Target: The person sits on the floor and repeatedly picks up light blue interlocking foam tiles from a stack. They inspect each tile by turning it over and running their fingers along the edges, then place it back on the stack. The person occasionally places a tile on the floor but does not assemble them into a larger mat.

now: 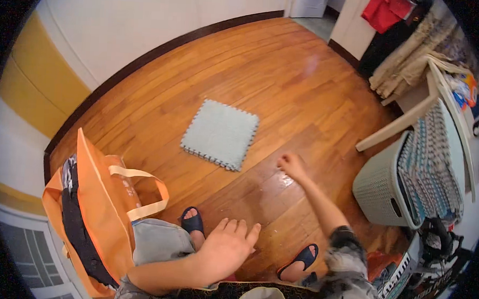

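Slipping is my worry: my left hand [225, 246] hangs open and empty above my knee, my right hand [291, 165] is loosely curled, holding nothing, just beside the mat [220, 132] lying flat on the glossy floor [285, 82], which could skid underfoot.

Floor [285, 71]: glossy varnished wood planks. Mat [220, 133], centre frame: fuzzy matt foam. Orange bag [96, 196], lower left: matt non-woven cloth. Basket [379, 187], right: woven-look plastic.
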Motion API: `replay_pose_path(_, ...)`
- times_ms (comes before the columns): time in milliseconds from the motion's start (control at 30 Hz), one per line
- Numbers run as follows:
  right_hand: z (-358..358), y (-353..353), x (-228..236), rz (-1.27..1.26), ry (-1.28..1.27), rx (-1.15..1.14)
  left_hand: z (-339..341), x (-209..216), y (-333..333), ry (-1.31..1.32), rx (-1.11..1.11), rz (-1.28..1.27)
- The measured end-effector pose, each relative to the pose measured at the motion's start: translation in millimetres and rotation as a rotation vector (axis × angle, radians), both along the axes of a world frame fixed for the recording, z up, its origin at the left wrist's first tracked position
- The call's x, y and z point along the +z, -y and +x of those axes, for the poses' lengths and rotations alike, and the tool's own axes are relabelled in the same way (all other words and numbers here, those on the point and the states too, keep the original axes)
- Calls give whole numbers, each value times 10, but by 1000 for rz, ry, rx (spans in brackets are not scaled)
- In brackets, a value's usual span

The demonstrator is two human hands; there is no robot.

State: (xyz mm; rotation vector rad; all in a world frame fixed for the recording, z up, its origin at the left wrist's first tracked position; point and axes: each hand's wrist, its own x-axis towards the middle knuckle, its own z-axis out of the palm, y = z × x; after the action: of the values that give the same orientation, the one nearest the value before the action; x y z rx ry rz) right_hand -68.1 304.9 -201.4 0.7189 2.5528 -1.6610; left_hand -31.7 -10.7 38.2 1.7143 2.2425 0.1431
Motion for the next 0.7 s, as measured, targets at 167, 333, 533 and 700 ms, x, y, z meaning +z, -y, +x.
replay_pose_path(167, -919, 726, -1862, -13, -14, -219, -186, 61, 190, -121, 143, -7)
replay_pose_path(333, -1302, 1430, -1977, 233, 213, -431, -318, 314, 289, -45, 305, -11)
replay_pose_path(533, -1392, 1320, -1959, -525, 296, -550, -359, 373, 333, -61, 305, -4)
replay_pose_path(700, -1335, 1061, -1436, -763, -2, -597, -339, 251, 370, -99, 317, 123)
